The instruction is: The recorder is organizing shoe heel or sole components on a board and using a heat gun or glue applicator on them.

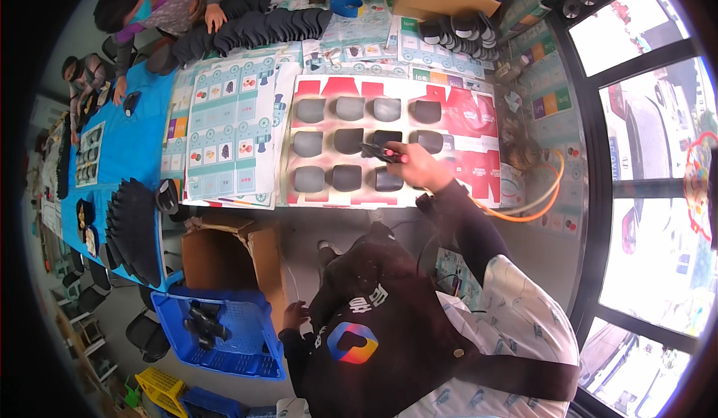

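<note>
Fingers of the left hand point(296, 316) hang loosely curled beside the brown cardboard box point(224, 257). Beyond it, the right hand point(420, 165) grips a small black-and-red spray tool point(383, 152) over grey curved shoe pieces point(348, 140), seemingly mid-coating; the bottom row looks next.

Overhead view of a worktable. The right hand point(420, 165) holds a spray tool point(383, 152) over dark grey shaped pieces point(348, 140) laid in rows on a red sheet point(471, 111). The left hand point(294, 316) hangs beside a blue crate point(254, 343).
</note>
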Demonstrator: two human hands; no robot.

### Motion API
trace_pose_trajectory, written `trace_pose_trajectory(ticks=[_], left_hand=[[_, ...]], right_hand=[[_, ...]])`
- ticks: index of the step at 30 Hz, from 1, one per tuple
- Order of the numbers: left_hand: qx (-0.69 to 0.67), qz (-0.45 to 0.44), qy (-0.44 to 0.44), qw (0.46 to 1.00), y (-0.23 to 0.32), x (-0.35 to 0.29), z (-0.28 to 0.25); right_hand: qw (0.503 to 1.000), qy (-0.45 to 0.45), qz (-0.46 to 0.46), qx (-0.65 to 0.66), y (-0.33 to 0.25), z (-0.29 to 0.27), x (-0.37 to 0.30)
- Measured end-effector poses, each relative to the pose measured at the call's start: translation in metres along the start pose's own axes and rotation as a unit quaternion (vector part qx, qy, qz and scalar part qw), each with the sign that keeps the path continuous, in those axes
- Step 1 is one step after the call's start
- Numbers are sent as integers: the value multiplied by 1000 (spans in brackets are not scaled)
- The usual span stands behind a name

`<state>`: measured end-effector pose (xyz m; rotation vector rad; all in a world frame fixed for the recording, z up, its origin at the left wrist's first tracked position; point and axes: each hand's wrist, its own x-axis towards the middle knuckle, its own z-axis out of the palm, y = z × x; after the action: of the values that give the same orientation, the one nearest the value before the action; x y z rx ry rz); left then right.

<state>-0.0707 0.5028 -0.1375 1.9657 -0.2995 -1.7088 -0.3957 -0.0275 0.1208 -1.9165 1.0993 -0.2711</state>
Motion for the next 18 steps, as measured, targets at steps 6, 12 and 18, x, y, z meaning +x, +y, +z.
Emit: trace_pose_trajectory(ticks=[6, 12, 18], left_hand=[[-104, -96, 52, 989, -20, 0, -40], [-175, -119, 63, 975, -82, -18, -38], [-267, -145, 47, 952, -137, -19, 4]], right_hand=[[990, 62, -87, -93, 20, 53, 53], [984, 70, -16, -164, 33, 54, 65], [987, 71, -104, -95, 44, 57, 77]])
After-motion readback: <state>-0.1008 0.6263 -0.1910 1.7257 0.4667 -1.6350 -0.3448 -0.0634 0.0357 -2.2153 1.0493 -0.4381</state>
